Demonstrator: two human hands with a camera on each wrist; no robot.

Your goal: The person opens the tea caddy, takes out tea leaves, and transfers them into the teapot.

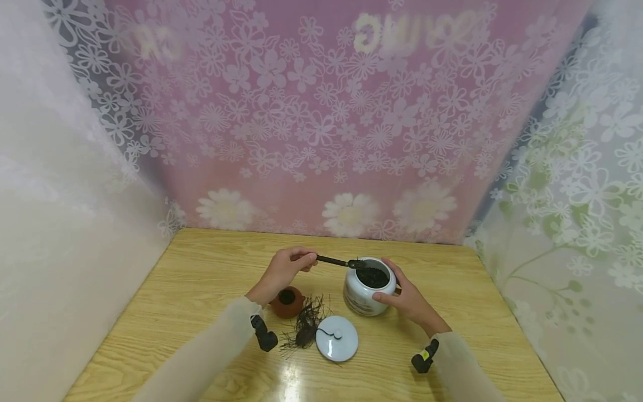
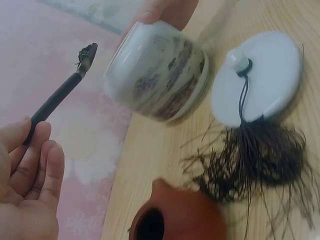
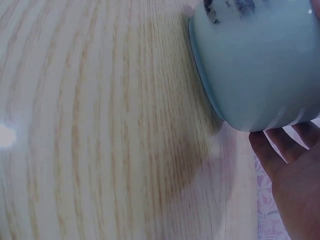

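Observation:
My left hand pinches the end of a dark-handled tea scoop between thumb and fingers. Dark tea leaves sit on the scoop's tip, which is over the rim of a white porcelain jar in the head view. Inside that jar lie more dark tea leaves. With thumb on the near side and fingers on the far side, my right hand holds the jar. The jar's side bears a painted landscape, seen in the left wrist view.
Below my left wrist stands a small reddish-brown clay teapot, its top uncovered and dark inside. A white lid with a knob lies in front of the jar, a dark tassel looped to it. Patterned curtains border the wooden table.

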